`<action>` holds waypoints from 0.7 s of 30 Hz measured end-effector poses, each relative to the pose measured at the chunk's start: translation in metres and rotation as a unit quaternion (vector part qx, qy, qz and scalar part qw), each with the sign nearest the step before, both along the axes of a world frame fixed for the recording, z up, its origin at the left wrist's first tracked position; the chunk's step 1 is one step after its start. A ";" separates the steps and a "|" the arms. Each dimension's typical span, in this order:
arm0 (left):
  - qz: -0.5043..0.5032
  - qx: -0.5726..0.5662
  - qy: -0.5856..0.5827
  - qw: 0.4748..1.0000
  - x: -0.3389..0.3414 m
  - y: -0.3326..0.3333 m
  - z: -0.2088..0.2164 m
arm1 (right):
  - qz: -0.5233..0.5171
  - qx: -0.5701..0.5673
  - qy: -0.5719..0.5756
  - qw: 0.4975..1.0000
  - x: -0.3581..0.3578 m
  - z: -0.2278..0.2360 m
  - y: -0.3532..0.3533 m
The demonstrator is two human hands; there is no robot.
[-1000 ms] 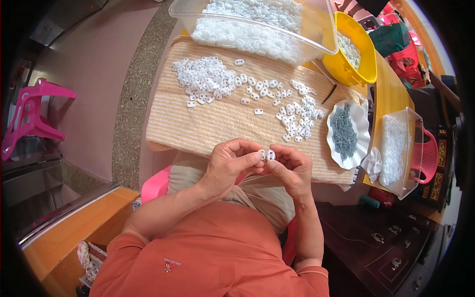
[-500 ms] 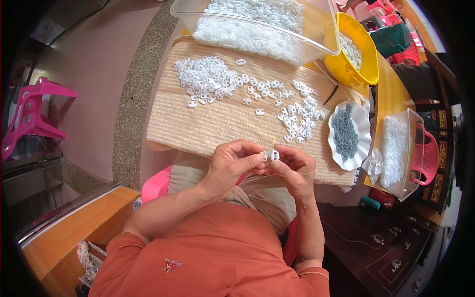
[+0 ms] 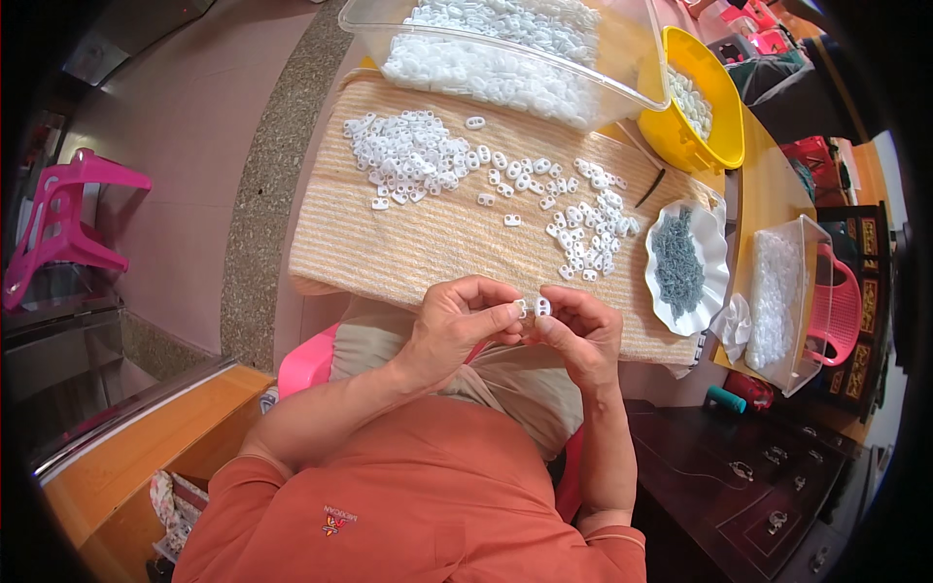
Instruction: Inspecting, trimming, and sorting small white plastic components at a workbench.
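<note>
Close together at the near edge of the cloth-covered table, both my hands are closed in pinches. My left hand holds a small white plastic piece between thumb and fingertips. In my right hand is a white oval two-hole plastic piece, its holes showing. The two pieces are side by side with a narrow gap. Beyond my hands lies a loose cluster of white two-hole pieces. A larger pile of similar pieces sits farther left, with several scattered between.
A clear bin of white pieces stands at the far edge. Beside it is a yellow basin. A white wavy-rimmed dish holds small grey parts at the right, near another clear box. A pink stool stands left.
My hands stay nearly still, still holding the two pieces. The right-hand piece looks slightly turned. In the background at upper right, a person's limb has gone from view and the dark shapes have shifted.
</note>
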State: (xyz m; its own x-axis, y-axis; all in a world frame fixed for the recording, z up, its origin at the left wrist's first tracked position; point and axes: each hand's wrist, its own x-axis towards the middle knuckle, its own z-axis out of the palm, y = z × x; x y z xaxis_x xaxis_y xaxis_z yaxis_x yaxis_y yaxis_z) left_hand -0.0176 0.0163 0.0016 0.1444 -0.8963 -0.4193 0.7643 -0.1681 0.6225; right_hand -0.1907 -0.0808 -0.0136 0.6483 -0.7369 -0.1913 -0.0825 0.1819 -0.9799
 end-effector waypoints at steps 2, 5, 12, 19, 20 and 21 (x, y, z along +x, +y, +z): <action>-0.002 -0.002 0.000 1.000 0.000 0.000 -0.001 | -0.001 -0.011 0.003 1.000 -0.001 -0.003 0.000; -0.001 -0.004 -0.001 1.000 -0.001 0.000 -0.001 | -0.004 -0.002 -0.004 1.000 -0.002 -0.004 0.000; 0.000 -0.002 -0.009 1.000 -0.001 0.000 0.000 | -0.002 -0.016 0.000 1.000 -0.002 -0.005 0.000; -0.003 0.003 -0.010 1.000 -0.001 0.000 0.002 | 0.023 0.001 0.014 1.000 -0.002 0.000 0.000; -0.003 0.001 -0.008 1.000 -0.001 0.000 0.002 | 0.022 0.028 0.021 0.999 -0.002 0.002 0.001; -0.003 0.002 -0.008 1.000 -0.001 0.000 0.002 | 0.022 0.029 0.021 0.999 -0.002 0.001 0.000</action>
